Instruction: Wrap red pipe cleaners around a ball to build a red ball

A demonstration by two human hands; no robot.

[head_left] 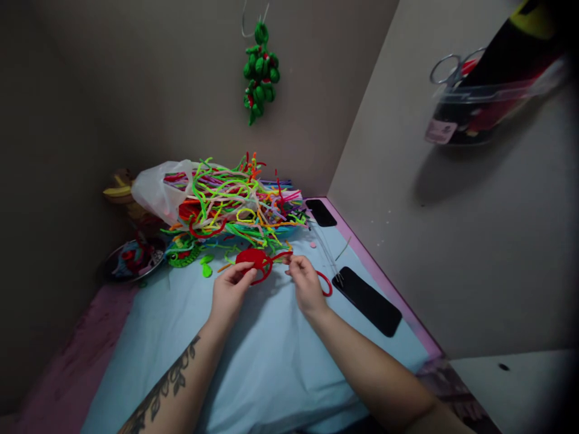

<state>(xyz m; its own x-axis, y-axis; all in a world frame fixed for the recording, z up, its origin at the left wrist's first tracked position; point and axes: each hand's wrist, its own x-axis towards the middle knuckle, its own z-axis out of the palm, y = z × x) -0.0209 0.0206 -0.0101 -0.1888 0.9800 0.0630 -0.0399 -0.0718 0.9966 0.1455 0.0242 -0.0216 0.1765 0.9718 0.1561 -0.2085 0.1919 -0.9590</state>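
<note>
Forearms (362, 355), red piece (254, 257), scissors (456, 73) in bin (491, 93)

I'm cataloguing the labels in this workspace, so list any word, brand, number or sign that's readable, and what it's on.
No text can be read.
Pale pink label on the clear container at the right wall: has dark marks, too small and blurred to read.
Red piece at the left hand: no lettering visible.

head view | from wearer's head | forward, down | hands (228, 292) near
</note>
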